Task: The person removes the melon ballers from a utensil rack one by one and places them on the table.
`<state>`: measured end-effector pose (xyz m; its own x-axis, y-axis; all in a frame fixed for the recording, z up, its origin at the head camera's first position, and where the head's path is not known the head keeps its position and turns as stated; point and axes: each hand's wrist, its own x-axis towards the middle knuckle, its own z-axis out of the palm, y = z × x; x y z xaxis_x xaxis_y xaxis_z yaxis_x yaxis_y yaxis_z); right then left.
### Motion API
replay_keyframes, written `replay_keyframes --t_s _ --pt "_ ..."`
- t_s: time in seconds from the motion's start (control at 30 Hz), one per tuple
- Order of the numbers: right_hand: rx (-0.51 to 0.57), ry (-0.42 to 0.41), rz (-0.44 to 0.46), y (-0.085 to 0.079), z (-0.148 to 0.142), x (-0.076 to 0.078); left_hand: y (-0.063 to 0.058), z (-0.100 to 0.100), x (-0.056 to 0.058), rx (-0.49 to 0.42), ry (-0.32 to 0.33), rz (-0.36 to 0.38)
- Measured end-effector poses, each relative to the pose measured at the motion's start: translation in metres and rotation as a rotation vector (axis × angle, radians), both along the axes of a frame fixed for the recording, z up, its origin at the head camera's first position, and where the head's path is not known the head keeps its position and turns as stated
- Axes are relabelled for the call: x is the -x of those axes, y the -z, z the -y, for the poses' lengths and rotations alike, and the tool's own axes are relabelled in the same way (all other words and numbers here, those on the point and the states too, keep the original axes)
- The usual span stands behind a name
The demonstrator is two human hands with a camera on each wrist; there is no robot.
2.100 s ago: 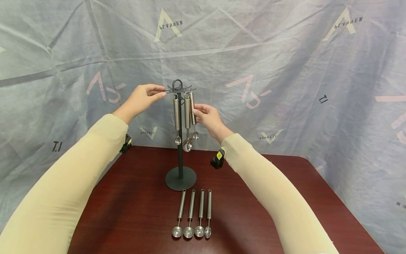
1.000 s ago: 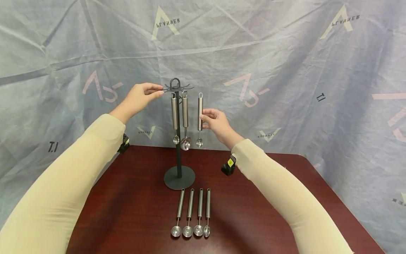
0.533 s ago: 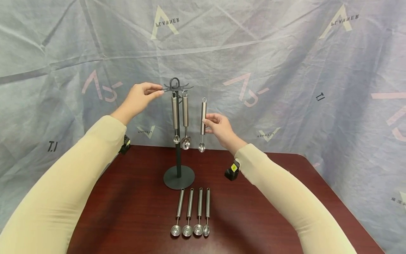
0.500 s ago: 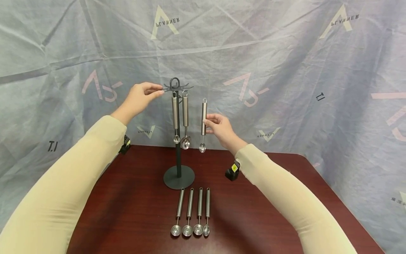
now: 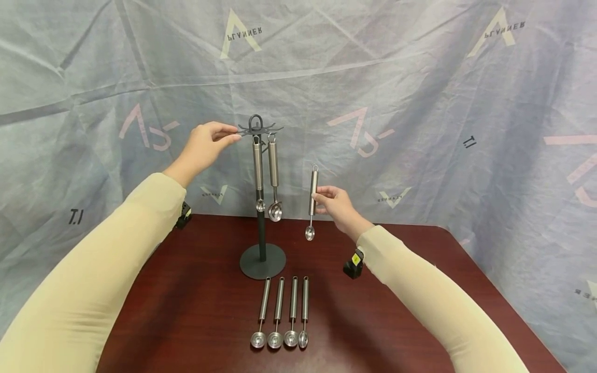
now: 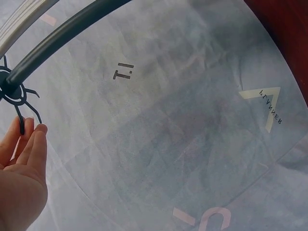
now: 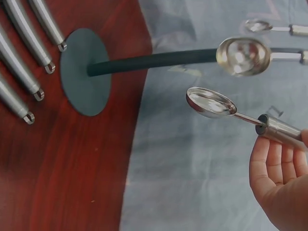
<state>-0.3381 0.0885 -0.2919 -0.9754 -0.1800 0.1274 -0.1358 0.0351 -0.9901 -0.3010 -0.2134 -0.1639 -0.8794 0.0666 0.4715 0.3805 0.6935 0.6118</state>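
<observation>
Head view, right grip [image 5: 342,208] pinching spoon [image 5: 314,182], left grip [image 5: 203,147] pinching stand [image 5: 262,230].

On the grey curtain [image 5: 396,93], PLANNER [image 5: 244,34] reads in flipped letters above and right of the left hand [image 5: 205,147], again just below it, and right of the right hand [image 5: 340,206]; T.I [image 5: 76,216] stands well left of the left hand and above and right of the right hand.

Open air separates the spoon [image 5: 314,184] in the right hand [image 5: 339,207] from two utensils [image 5: 273,163] on the stand [image 5: 261,233]. The left hand [image 5: 205,145] blocks the stand's upper left; four spoons [image 5: 279,305] obstruct the counter [image 5: 354,321] before its base [image 5: 266,267].
</observation>
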Motion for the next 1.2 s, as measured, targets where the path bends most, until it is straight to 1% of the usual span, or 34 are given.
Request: replay_keyframes --t_s 0.2,0.37,0.53,0.77,1.0,1.2 --pt "-0.027 0.016 0.066 0.021 -0.014 0.005 0.001 -0.001 -0.001 0.020 -0.014 -0.026" --pt "-0.060 0.014 0.120 0.033 -0.025 0.003 0.002 -0.002 -0.001 0.016 -0.014 -0.034" --pt "-0.079 0.010 0.141 0.042 -0.031 -0.003 0.002 -0.001 0.000 0.008 -0.020 -0.037" --pt "-0.091 -0.021 0.147 0.060 -0.040 -0.012 0.002 -0.003 -0.001 0.026 -0.022 -0.026" --pt "-0.112 -0.012 0.154 0.074 -0.045 -0.021 0.003 -0.002 -0.001 0.012 -0.021 -0.022" --pt "-0.109 -0.001 0.169 0.083 -0.048 -0.029 0.000 -0.005 -0.004 0.006 -0.023 -0.021"
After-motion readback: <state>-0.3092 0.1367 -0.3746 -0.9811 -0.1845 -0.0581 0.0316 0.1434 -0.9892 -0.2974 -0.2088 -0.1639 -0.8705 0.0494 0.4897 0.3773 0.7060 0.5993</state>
